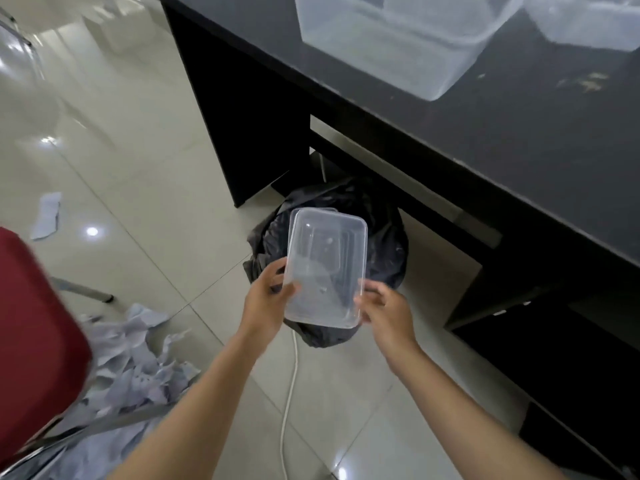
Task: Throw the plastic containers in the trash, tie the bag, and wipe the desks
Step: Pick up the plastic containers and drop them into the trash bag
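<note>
1. A clear rectangular plastic container (pixel 323 268), apparently a stack of two nested pieces, is held in the air directly above a small bin lined with a black plastic trash bag (pixel 377 237), which sits on the pale tiled floor just under the edge of a black desk (pixel 519 140).
2. The left hand (pixel 266 299) pinches the container's near-left corner, thumb on top and fingers beneath. The right hand (pixel 384 306) holds the near-right corner, its fingers loosely curled around the edge.
3. Risk: the container is nearly as long as the bag's mouth. Dropped flat, it may bridge the rim or slide off onto the floor; tipping it end-first would likely suit better.
4. Risk: the nested pieces look slightly offset, so they could separate when released, one missing the bin.
5. Risk: the bag's edge looks slack and crumpled at 9 o'clock of the bin, so an impact could pull it inward.
6. Two more large translucent plastic tubs (pixel 398 36) wait on the desk at 1 o'clock from the bin, so the throwing-away stage seems unfinished.
7. A white cable (pixel 291 393) runs along the floor at 6 o'clock and torn grey paper scraps (pixel 138 368) lie at 8 o'clock beside a red chair (pixel 34 327); either could catch a foot.
</note>
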